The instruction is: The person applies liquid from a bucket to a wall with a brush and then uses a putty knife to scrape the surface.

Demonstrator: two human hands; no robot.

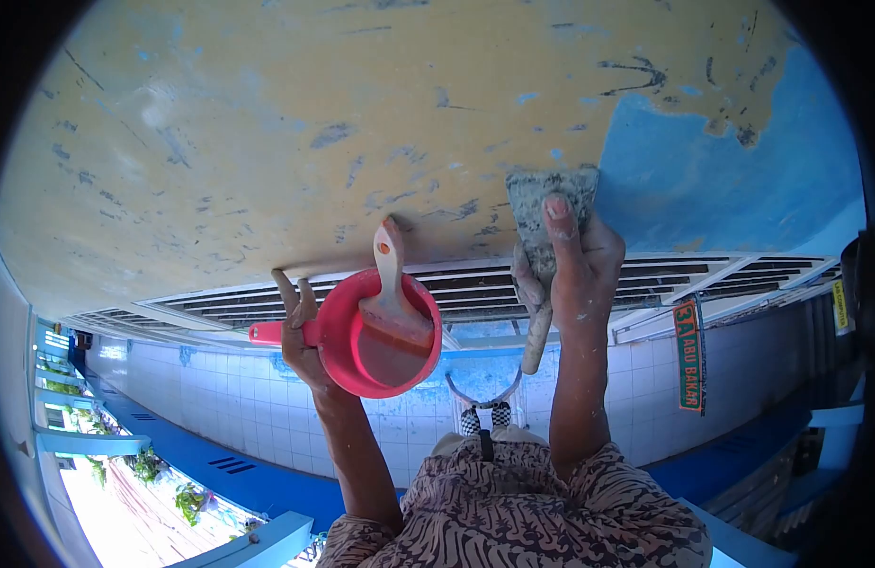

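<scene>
My left hand (306, 343) grips a pink plastic dipper (333, 364) by its short handle, fingers spread up toward the wall. A wide paintbrush (390, 293) stands in the dipper, its pale handle leaning against the far rim and its bristles down by the murky liquid. My right hand (578, 256) is closed around a putty knife (537, 194), thumb pressed along the blade. Grey paste crusts the wide blade, which is raised at the wall (362, 104). The wall is tan with dark smears, and a blue painted patch (731, 175) lies to the right.
Louvred vents (475, 284) run below the wall. A hanging class sign (689, 355) is at the right. Far below lie a white tiled floor (267, 402) and a blue ledge (210, 459). My checkered shoes (485, 418) are by a curved metal frame (456, 390).
</scene>
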